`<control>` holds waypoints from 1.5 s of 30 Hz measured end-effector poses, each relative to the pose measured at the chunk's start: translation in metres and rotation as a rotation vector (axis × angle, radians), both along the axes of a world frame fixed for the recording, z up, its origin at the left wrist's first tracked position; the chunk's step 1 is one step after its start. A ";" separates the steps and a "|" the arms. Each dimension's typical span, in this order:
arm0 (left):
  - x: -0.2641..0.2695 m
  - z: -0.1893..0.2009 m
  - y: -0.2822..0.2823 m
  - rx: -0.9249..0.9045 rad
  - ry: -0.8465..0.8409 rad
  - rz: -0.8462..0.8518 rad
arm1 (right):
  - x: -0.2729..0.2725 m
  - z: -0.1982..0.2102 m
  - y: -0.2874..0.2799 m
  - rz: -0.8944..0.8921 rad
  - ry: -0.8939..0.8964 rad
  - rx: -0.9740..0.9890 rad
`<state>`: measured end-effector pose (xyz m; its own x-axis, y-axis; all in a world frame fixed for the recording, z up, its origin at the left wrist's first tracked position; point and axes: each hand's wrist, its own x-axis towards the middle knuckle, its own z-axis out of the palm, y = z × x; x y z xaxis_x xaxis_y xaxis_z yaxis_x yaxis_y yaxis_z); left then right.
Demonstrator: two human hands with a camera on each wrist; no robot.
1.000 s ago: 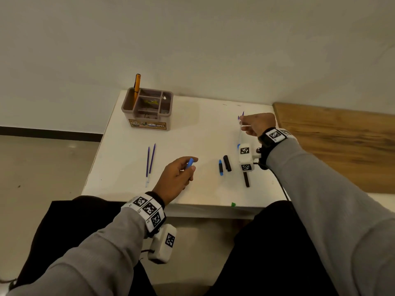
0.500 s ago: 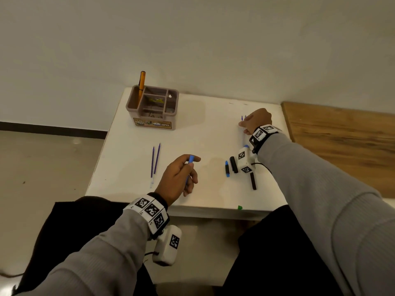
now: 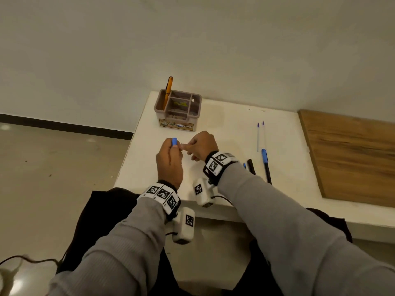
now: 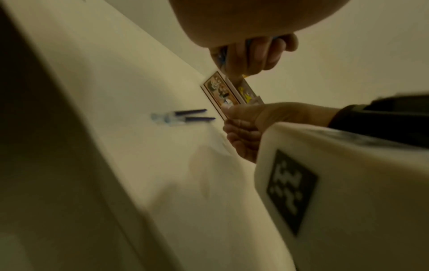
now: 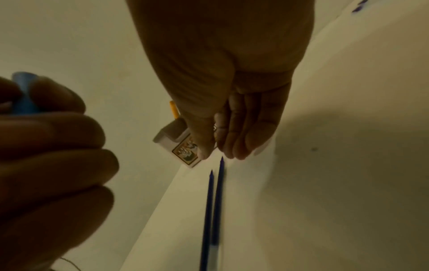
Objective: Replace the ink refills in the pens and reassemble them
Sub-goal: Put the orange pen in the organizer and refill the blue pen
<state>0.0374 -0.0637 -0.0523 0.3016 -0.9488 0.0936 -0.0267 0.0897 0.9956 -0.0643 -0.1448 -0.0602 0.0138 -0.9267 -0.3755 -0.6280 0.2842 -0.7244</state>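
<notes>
Meanwhile, left grip (image 3: 170,159) curled round a blue pen piece (image 3: 174,141), right grip (image 3: 201,145) fingertips pressed together beside it, contents unclear.

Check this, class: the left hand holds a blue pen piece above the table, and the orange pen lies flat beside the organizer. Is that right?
One detail is wrong. The orange pen does not lie flat beside the organizer; it stands upright in its left compartment, as the head view shows. The rest holds: the left hand holds a blue pen piece above the table.
</notes>
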 end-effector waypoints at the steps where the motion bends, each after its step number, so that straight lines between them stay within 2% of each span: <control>1: 0.006 -0.003 -0.001 0.013 -0.022 0.034 | 0.007 -0.006 -0.003 -0.046 0.029 0.040; 4: 0.015 -0.011 -0.002 0.047 -0.109 0.064 | 0.012 -0.020 -0.009 -0.157 0.113 0.074; 8: 0.015 -0.016 -0.003 0.057 -0.174 0.016 | 0.009 -0.020 -0.013 -0.198 0.116 0.141; 11: 0.013 -0.016 -0.005 0.072 -0.144 0.033 | 0.014 -0.016 -0.017 -0.182 0.095 0.144; 17: 0.009 -0.014 -0.004 0.092 -0.075 0.009 | 0.022 -0.019 -0.024 -0.086 0.214 0.106; 24: 0.003 -0.012 -0.003 0.118 -0.040 -0.142 | -0.027 0.009 -0.006 -0.098 0.257 0.138; 26: -0.004 -0.012 0.000 0.126 -0.033 -0.207 | -0.047 0.025 0.006 -0.214 0.080 0.080; 30: -0.022 -0.012 0.013 0.125 -0.056 -0.420 | -0.089 0.060 0.049 -0.534 -0.533 -0.196; 32: -0.032 -0.012 0.020 0.116 -0.089 -0.519 | -0.106 0.067 0.070 -0.618 -0.697 -0.277; 36: -0.041 -0.010 0.027 0.096 -0.138 -0.581 | -0.127 0.068 0.086 -0.710 -0.755 -0.376; 42: -0.044 -0.010 0.033 0.090 -0.171 -0.570 | -0.136 0.077 0.086 -0.697 -0.870 -0.428; 45: -0.044 -0.012 0.034 0.078 -0.210 -0.589 | -0.131 0.077 0.088 -0.638 -0.881 -0.379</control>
<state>-0.0070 -0.0296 -0.0646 -0.2907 -0.9567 0.0180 -0.1908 0.0763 0.9787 -0.1949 -0.0569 0.0173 -0.3791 -0.9106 -0.1646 0.3183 0.0386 -0.9472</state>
